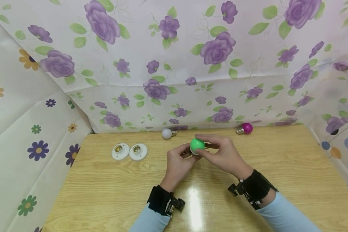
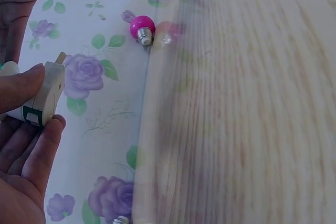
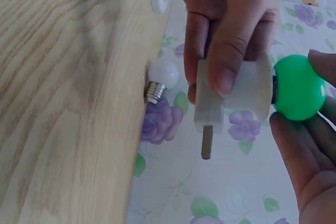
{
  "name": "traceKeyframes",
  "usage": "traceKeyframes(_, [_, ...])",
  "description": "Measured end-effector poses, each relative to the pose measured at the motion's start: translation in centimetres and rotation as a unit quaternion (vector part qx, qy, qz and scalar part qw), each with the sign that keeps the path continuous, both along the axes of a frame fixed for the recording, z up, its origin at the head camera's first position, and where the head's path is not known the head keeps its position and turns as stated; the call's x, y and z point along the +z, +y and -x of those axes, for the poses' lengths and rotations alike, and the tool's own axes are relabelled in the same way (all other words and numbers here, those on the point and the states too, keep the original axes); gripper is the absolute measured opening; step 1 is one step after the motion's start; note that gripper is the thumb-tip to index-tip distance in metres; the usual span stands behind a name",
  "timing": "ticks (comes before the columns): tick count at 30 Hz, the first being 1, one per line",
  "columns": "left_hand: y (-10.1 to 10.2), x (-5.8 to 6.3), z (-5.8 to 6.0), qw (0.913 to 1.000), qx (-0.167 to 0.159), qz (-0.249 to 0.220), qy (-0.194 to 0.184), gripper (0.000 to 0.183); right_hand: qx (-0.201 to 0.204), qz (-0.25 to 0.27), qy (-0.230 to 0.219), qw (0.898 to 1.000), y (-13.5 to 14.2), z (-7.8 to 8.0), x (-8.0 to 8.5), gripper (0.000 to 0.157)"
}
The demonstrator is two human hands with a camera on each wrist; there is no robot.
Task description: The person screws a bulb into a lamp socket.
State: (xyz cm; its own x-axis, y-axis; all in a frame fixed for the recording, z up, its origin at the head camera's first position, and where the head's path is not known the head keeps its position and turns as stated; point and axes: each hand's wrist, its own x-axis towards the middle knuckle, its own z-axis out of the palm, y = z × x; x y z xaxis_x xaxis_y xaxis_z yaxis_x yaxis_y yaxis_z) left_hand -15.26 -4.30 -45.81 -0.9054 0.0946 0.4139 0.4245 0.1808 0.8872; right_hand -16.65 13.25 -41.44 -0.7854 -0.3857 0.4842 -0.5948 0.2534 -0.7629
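Note:
A white plug-in lamp socket point(image 3: 252, 87) with a flat metal prong point(image 3: 207, 142) is pinched between the thumb and fingers of my left hand point(image 1: 178, 162). My right hand point(image 1: 224, 156) holds a round green light bulb point(image 1: 197, 144) by its globe, thumb and fingers on opposite sides. In the right wrist view the bulb's base sits at the socket's mouth, with a thin dark band showing between globe and socket; the bulb's thread is hidden. The left wrist view shows the socket's plug body point(image 2: 47, 93) resting against my left fingers. Both hands are held above the table.
Two round white lamp holders point(image 1: 120, 151) lie side by side on the wooden table point(image 1: 104, 199) at left. At the back edge lie a white bulb point(image 1: 167, 133) and, farther right, a magenta bulb point(image 1: 247, 128). A flowered cloth point(image 1: 168, 64) rises behind the table.

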Motion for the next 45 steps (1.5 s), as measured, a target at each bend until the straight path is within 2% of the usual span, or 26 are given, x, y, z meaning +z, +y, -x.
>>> traceKeyframes(4, [0.0, 1.9, -0.7, 1.0000, -0.005, -0.004, -0.003, 0.030, -0.026, 0.020, 0.023, 0.999, -0.6, -0.3, 0.2, 0.040])
traceKeyframes(7, [0.0, 2.1, -0.8, 0.9999, -0.004, -0.004, -0.011, 0.030, -0.045, 0.030, 0.046, 0.997, -1.1, -0.9, 1.2, 0.039])
traceKeyframes(9, [0.0, 1.9, -0.7, 0.9999, -0.005, -0.004, -0.010, 0.030, -0.052, 0.031, 0.053, 0.997, -1.4, -1.4, 2.1, 0.039])
traceKeyframes(13, [-0.1, 0.0, 0.1, 1.0000, -0.007, -0.004, -0.003, 0.031, -0.042, 0.020, 0.054, 0.997, -1.3, -1.9, 3.0, 0.045])
traceKeyframes(16, [-0.1, -1.4, 0.7, 1.0000, -0.006, 0.002, -0.002, 0.031, -0.028, -0.001, 0.055, 0.998, -0.9, -1.7, 3.1, 0.050])
traceKeyframes(18, [-0.1, -1.6, 0.8, 1.0000, -0.007, 0.005, -0.004, 0.032, -0.013, -0.011, 0.046, 0.999, -0.6, -1.4, 2.8, 0.051])
traceKeyframes(25, [0.0, -1.4, 0.6, 0.9999, -0.011, 0.013, -0.003, 0.033, 0.035, -0.032, 0.007, 0.999, 0.2, 0.0, 0.7, 0.050])
traceKeyframes(32, [0.1, 0.8, -0.4, 0.9998, -0.018, 0.005, 0.004, 0.033, 0.051, -0.036, 0.000, 0.998, 0.4, 0.2, 0.2, 0.048])
traceKeyframes(34, [0.1, 0.6, -0.3, 0.9999, -0.016, 0.005, 0.000, 0.033, 0.051, -0.039, -0.004, 0.998, 0.4, 0.1, 0.2, 0.047])
traceKeyframes(40, [0.1, -1.6, 0.6, 0.9998, -0.012, 0.010, -0.011, 0.034, 0.045, -0.049, -0.014, 0.998, 0.5, 0.1, 0.2, 0.044])
traceKeyframes(45, [0.0, -2.2, 0.8, 0.9998, -0.017, 0.005, -0.002, 0.033, 0.031, -0.043, -0.015, 0.999, 0.4, -0.1, 0.1, 0.043])
